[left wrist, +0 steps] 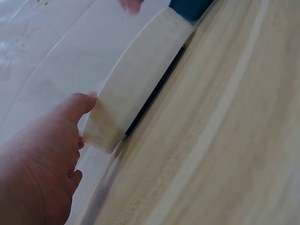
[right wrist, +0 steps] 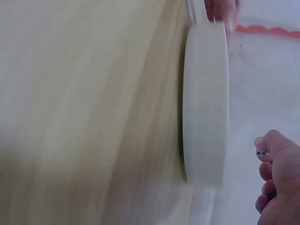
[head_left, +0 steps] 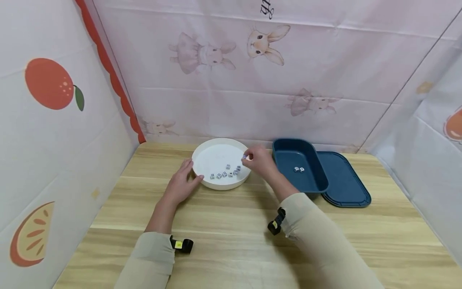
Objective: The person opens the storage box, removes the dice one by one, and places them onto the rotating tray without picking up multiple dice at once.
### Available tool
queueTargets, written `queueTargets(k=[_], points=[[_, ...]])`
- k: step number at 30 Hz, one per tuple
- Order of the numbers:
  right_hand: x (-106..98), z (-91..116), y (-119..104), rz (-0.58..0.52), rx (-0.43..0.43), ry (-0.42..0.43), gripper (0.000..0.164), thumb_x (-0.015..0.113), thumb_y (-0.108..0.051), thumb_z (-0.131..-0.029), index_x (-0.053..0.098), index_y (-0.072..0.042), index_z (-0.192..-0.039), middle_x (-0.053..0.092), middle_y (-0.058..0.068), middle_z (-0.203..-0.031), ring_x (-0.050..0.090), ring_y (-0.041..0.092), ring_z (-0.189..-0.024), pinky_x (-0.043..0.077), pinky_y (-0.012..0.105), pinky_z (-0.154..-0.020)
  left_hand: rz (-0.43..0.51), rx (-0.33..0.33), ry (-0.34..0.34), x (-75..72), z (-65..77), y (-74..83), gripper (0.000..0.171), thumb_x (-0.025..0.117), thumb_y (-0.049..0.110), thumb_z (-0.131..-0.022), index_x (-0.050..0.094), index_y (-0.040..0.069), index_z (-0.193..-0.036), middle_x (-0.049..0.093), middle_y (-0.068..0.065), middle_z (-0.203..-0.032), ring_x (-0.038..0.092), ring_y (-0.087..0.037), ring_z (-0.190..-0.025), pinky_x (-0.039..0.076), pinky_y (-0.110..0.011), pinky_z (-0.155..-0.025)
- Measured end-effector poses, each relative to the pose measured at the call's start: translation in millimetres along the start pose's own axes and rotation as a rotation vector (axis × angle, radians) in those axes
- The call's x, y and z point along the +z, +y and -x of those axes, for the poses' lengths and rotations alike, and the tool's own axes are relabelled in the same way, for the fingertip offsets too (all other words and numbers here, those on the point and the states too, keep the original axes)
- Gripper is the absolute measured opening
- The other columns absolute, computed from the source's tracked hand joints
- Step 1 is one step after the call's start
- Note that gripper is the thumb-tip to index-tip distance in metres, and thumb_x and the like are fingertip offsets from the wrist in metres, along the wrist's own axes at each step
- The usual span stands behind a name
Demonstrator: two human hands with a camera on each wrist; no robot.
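My right hand (head_left: 260,162) pinches a small white die (head_left: 244,157) between thumb and forefinger, above the right rim of a round white tray (head_left: 213,154). Dark dots show on that die in the right wrist view, with the other fingers curled beneath. Inside the tray, several dice (head_left: 224,174) lie toward the front and right. My left hand (head_left: 180,182) rests against the tray's left side, fingers extended along the outer wall and thumb at the rim. From the left wrist view, the thumb tip touches the rim of the tray wall (left wrist: 136,70).
To the right stands a deep blue box (head_left: 297,182) with two dice (head_left: 299,169) on its bottom. Its blue lid (head_left: 343,180) lies beside it on the wooden table (head_left: 223,224). Cloth walls with rabbit and fruit prints stand behind and at both sides.
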State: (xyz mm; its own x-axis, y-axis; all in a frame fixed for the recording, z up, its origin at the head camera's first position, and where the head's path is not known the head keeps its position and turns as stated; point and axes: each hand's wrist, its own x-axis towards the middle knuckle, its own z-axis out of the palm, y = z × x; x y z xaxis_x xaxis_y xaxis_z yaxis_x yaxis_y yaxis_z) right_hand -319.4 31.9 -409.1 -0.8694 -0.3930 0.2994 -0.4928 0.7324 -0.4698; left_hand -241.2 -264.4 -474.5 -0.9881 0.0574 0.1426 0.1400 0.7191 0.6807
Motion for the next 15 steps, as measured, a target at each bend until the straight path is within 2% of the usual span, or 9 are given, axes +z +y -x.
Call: queueTargets(k=[7,11,15], points=[[34.5,-15.4,-27.6,-0.015,0.049,-0.087,0.015,0.072,-0.021,-0.086,0.078,-0.008,-0.093,0.06,0.003,-0.076,0.05,0.018,-0.079,0.043,0.027,-0.066,0.01,-0.004,-0.002,-1.2,1.4,2.7,0.082,0.061,0.05,-0.094,0.03,0.003,-0.154,0.022,-0.01,-0.163,0.014,-0.028,-0.152,0.019,-0.052,-0.122],[49.8,-24.4,-38.8,0.06,0.061,-0.133,0.015,0.074,-0.025,-0.085,0.079,-0.012,-0.092,0.064,-0.001,-0.077,0.051,0.017,-0.082,0.044,0.028,-0.071,0.014,-0.007,0.008,-1.4,2.9,3.7,0.081,0.062,0.049,-0.094,0.031,0.003,-0.153,0.024,-0.01,-0.163,0.015,-0.028,-0.152,0.019,-0.052,-0.122],[62.2,-30.2,-48.9,0.141,0.097,-0.18,0.015,0.076,-0.03,-0.085,0.08,-0.016,-0.091,0.072,-0.002,-0.089,0.054,0.017,-0.088,0.047,0.033,-0.081,0.009,-0.007,0.011,-1.3,2.8,2.8,0.081,0.062,0.049,-0.094,0.031,0.003,-0.153,0.023,-0.01,-0.163,0.016,-0.029,-0.152,0.02,-0.053,-0.122]])
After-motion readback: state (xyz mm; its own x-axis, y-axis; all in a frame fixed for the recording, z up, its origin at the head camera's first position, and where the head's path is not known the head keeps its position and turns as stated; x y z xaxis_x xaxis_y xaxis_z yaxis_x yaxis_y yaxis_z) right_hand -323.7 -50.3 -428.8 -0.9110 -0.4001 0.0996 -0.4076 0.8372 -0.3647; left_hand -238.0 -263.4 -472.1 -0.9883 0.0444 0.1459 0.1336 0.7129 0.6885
